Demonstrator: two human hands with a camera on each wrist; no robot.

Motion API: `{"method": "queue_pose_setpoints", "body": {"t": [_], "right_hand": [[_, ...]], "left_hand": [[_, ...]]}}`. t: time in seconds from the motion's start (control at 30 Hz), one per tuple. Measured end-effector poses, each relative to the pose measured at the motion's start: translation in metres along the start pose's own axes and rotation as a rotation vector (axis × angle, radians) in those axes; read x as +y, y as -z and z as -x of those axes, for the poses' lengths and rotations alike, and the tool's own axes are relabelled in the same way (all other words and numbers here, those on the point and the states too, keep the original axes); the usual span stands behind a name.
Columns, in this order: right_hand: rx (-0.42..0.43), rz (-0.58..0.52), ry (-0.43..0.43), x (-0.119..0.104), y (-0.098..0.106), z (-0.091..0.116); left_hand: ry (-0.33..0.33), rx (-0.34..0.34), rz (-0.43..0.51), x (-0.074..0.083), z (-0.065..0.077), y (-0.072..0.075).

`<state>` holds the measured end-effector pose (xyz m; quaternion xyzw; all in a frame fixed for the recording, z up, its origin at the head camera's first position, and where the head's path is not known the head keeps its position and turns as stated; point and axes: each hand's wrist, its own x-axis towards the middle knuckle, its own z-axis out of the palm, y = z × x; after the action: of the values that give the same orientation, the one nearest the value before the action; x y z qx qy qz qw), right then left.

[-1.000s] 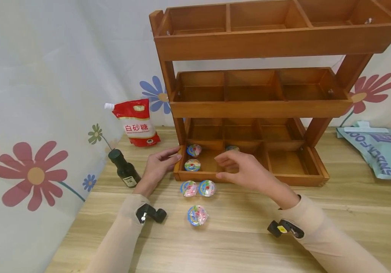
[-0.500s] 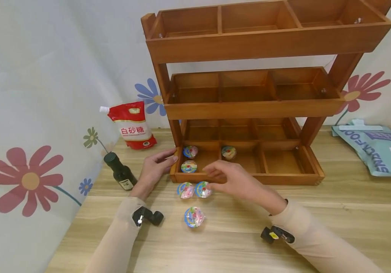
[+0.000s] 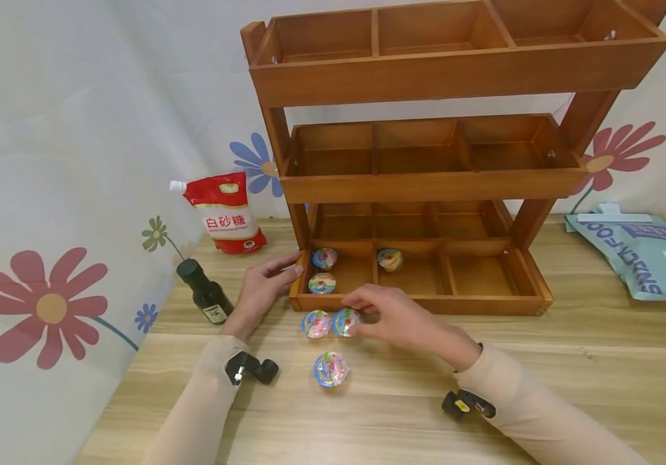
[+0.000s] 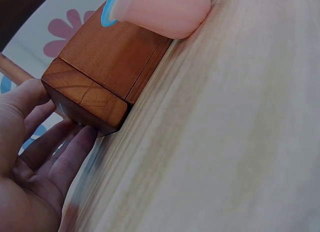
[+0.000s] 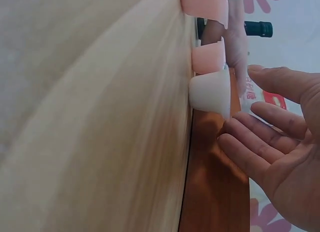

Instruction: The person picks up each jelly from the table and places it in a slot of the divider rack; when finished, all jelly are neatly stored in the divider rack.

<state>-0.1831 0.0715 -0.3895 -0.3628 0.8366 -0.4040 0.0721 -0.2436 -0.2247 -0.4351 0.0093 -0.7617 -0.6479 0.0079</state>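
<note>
The small white cup (image 3: pixel 342 322) I am working at stands lid up on the counter (image 3: pixel 402 413), just in front of the lowest tier of the wooden rack (image 3: pixel 426 187). My right hand (image 3: pixel 396 318) is at it, thumb and fingers spread apart at its right side and grasping nothing; from the right wrist view I cannot tell whether a fingertip touches the rim. A pink cup (image 3: pixel 314 325) stands right beside it on the left, and another pink cup (image 3: pixel 329 371) stands nearer to me, apart from the pair.

My left hand (image 3: pixel 261 289) rests against the rack's left end, its fingers loosely extended and touching the wood without closing round it.

In the lowest tier's front row, the left compartment holds a rear cup (image 3: pixel 325 258) and a front cup (image 3: pixel 322 283); the middle compartment holds a yellowish cup (image 3: pixel 390 259) near its back left corner.

Left of the rack I have a dark bottle (image 3: pixel 210 294) tilted in my view, with a red and white sugar bag (image 3: pixel 228 219) upright behind it. Well off to the right lies a pale blue snack bag (image 3: pixel 635 255). Behind everything hangs a white backdrop (image 3: pixel 106 174) printed with flowers.
</note>
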Motion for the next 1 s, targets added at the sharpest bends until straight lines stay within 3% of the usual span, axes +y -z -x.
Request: {"method": "queue_pose_setpoints", "body": {"t": [0.4, 0.6, 1.0], "right_hand": [[-0.007, 0.047, 0.032, 0.002, -0.006, 0.000], [-0.037, 0.082, 0.005, 0.002, -0.008, 0.000], [-0.088, 0.061, -0.004, 0.004, -0.011, 0.001]], "left_hand": [[-0.001, 0.002, 0.000, 0.001, 0.000, -0.001], [-0.001, -0.008, 0.009, 0.000, 0.000, 0.000], [-0.001, -0.006, 0.015, 0.001, -0.001, -0.001]]}}
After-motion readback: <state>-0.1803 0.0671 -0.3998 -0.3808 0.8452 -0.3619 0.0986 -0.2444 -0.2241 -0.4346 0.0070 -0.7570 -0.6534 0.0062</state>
